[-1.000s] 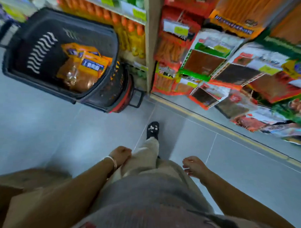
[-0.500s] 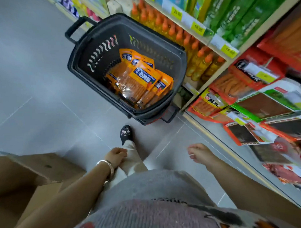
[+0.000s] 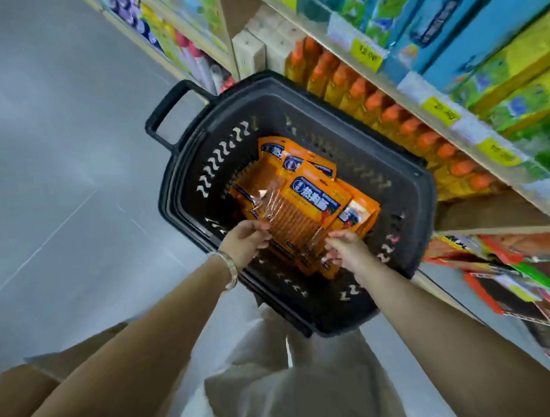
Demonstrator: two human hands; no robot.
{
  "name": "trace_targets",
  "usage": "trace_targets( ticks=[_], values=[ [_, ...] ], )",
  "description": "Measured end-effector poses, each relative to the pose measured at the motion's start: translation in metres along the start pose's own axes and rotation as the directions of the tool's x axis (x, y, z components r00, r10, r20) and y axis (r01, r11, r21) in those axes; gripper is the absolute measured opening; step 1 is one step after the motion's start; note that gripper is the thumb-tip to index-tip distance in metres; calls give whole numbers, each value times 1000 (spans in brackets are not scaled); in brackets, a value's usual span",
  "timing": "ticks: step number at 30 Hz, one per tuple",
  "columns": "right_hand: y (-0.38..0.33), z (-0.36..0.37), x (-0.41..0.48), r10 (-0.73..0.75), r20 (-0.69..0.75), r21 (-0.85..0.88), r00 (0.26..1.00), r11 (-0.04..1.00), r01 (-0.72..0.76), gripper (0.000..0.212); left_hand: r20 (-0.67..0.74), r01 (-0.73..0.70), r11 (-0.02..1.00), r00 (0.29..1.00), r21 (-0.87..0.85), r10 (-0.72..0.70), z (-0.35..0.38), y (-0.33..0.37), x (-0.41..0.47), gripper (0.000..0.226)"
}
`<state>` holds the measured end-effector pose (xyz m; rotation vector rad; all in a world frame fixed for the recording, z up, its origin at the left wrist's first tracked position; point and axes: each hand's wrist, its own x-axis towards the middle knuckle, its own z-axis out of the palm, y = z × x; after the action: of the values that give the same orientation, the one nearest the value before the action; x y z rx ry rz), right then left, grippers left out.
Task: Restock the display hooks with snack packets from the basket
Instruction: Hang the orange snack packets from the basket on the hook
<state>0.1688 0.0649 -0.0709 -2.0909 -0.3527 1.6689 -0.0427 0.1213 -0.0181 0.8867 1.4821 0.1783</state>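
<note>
Both hands are reaching down into the black basket (image 3: 185, 167), which is sitting on the grey floor (image 3: 64, 200) just beside the shelf (image 3: 471, 145). A pile of orange snack packets (image 3: 300, 176) is lying inside the basket, overlapping one another, their blue labels facing up. The top packet (image 3: 308, 207) is lying tilted across the pile, with a clear window showing ridged orange strips.

The left hand (image 3: 243, 243), with a silver bracelet (image 3: 229, 266) on its wrist, is touching the near left corner of the top packet; its fingers (image 3: 262, 229) are curling onto that edge. The right hand (image 3: 347, 249) is meeting the near right corner, its fingers (image 3: 334, 237) closing on the packet's lower edge. Both hands appear to be grasping this same packet, though motion blur is making the exact grip hard to read.

Bottles (image 3: 388, 110) with orange caps are standing in a row on the shelf behind the basket. Red and green packets (image 3: 504, 281) are hanging at the right. A cardboard box (image 3: 39, 372) is showing at the lower left.
</note>
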Motion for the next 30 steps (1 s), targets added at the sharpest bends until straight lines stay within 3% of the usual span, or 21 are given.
trace_targets(
  ticks=[6,10,13,18,22,28,30],
  values=[
    [1,20,88,172,-145,171,974,974,-146,7,-67,46,999,997,-24,-48,4,5,88,16],
    [-4,29,127,289,-173,341,941,914,-218,23,-73,206,979,976,-11,-206,7,-19,117,5],
    [-7,37,140,310,-216,336,926,914,-227,26,-53,282,959,958,33,-280,7,-30,125,24],
    [0,47,139,219,-207,320,953,936,-146,14,-138,235,969,960,-74,-244,3,-30,130,7],
    [1,50,137,145,-194,322,970,944,-77,11,-195,237,970,951,-47,-242,2,-30,132,23],
    [-7,52,157,230,-237,222,944,959,-178,53,-176,228,974,958,-12,-227,3,-29,134,25],
    [-5,56,165,197,-239,160,951,974,-161,49,-162,232,973,959,-14,-232,3,-32,136,22]
  ],
)
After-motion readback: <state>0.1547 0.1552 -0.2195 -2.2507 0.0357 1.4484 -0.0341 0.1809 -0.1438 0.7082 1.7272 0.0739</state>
